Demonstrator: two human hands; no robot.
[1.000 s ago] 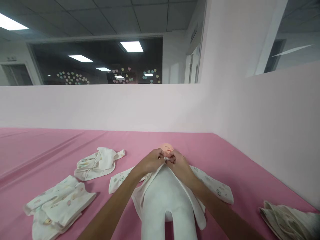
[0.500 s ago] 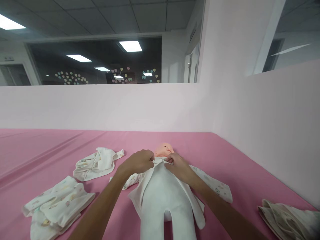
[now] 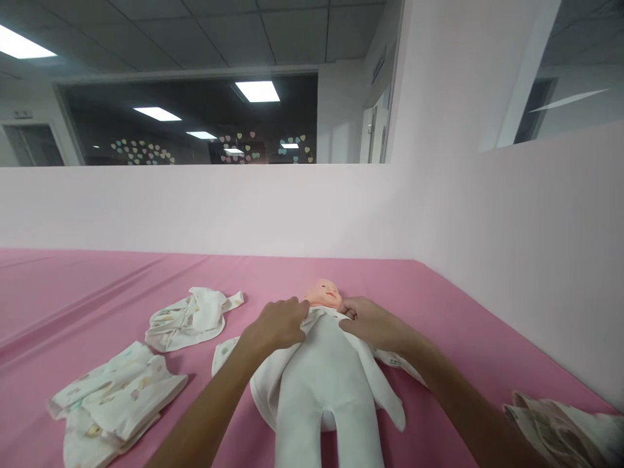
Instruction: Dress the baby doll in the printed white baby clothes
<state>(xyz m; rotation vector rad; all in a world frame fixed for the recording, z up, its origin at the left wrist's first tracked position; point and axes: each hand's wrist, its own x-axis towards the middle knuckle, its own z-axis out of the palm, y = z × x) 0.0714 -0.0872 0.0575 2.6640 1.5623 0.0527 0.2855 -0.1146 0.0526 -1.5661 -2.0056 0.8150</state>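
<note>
A baby doll [image 3: 324, 383] with a white cloth body and a pink plastic head lies on its back, legs toward me. Beneath and around its shoulders is an open white printed baby shirt [image 3: 266, 390], its sleeves spread to both sides. My left hand [image 3: 283, 323] is closed on the shirt's collar at the left of the doll's neck. On the other side of the neck, my right hand [image 3: 368, 322] pinches the collar edge, fingers curled. The doll's right-side arm lies bare beside its body.
A pink sheet [image 3: 463, 364] covers the surface. Left of the doll lie a crumpled white baby garment [image 3: 192, 318] and a folded printed one [image 3: 117, 403]. More folded cloth [image 3: 565, 429] sits at the lower right. White walls [image 3: 195, 208] rise behind and at right.
My hands have moved apart along the collar, the right one outward to the right. The shirt's neckline is spread wider, and the doll's face shows more.
</note>
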